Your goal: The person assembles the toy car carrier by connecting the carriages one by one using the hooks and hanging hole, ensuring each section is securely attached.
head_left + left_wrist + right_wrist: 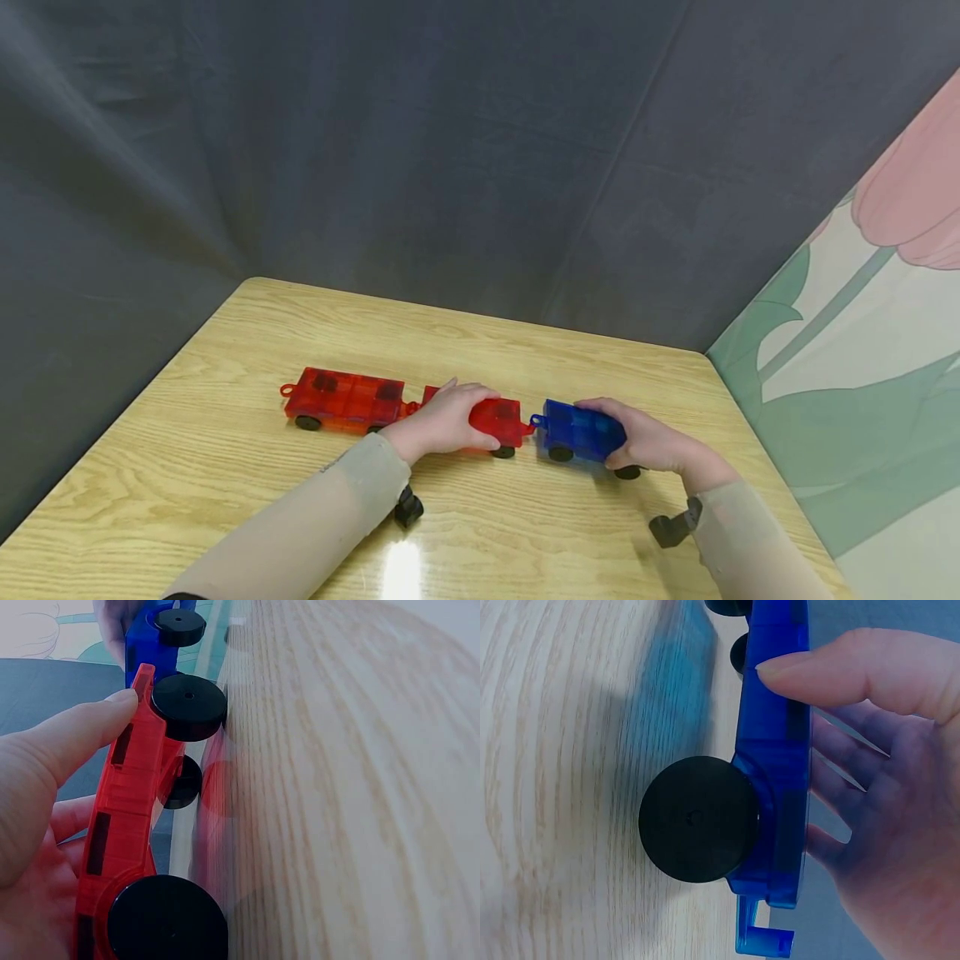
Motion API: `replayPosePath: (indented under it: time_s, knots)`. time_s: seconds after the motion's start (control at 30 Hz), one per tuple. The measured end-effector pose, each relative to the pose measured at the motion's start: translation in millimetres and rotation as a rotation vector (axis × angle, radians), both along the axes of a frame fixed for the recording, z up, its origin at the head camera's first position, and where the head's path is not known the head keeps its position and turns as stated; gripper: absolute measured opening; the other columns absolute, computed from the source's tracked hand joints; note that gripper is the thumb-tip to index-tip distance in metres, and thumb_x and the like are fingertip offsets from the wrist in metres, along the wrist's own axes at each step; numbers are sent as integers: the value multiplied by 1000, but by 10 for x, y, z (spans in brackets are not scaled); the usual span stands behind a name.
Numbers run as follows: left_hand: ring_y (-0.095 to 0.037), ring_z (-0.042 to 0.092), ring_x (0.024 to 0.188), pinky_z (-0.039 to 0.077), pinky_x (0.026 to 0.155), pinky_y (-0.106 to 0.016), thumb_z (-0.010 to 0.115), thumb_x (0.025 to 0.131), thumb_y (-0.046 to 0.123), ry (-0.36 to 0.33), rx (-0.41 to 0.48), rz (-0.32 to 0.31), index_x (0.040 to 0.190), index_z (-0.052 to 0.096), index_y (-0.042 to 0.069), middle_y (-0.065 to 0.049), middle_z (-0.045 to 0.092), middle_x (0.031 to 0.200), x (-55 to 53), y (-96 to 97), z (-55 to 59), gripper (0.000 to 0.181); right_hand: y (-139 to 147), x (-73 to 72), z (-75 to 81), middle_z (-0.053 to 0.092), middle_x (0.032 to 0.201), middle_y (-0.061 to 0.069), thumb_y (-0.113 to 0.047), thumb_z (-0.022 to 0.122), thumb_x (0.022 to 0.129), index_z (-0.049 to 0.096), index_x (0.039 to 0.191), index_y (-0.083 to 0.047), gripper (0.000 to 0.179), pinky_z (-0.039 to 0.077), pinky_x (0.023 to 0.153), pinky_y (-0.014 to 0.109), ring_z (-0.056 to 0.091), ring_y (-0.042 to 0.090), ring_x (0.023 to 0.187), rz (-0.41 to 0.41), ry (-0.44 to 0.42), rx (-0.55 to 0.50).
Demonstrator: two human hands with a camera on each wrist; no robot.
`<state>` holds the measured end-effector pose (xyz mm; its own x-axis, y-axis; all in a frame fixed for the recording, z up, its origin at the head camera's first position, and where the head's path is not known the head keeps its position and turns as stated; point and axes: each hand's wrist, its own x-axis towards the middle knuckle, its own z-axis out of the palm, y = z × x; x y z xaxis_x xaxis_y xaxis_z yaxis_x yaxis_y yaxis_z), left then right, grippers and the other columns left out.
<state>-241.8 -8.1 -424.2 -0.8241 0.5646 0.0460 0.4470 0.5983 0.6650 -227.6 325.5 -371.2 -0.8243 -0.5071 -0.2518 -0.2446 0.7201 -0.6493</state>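
Note:
My left hand (448,418) grips a translucent red toy train car (501,419) across its top, thumb on the near side. Its black wheels (169,922) stand at the wooden tabletop in the left wrist view. A blue toy train car (579,429) is in my right hand (647,439), held between thumb and fingers along its sides. The blue car's ring (537,421) meets the red car's hook (528,429) in the head view. At the blue car's other end a hook (763,941) sticks out. Another red train car (347,398) stands left, joined end to end with the gripped one.
The light wooden table (247,492) has its far edge against a dark grey curtain (420,167). On the right is a panel with a tulip pattern (862,358). Dark wrist cameras (408,507) hang below both sleeves, close over the tabletop.

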Motion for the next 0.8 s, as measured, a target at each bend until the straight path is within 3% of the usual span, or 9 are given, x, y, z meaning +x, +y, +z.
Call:
replayPosePath:
  time_s: [0.8]
  knots:
    - [-22,36,140,4,119,-43,81,82,40,-16,-8,17,144,52,15,-2,49,146,13,9,14,73,-10,8,-28,32,149,25,-3,80,74,38,151,-14,89,35,95,72,35,51,126,7,-14,-3]
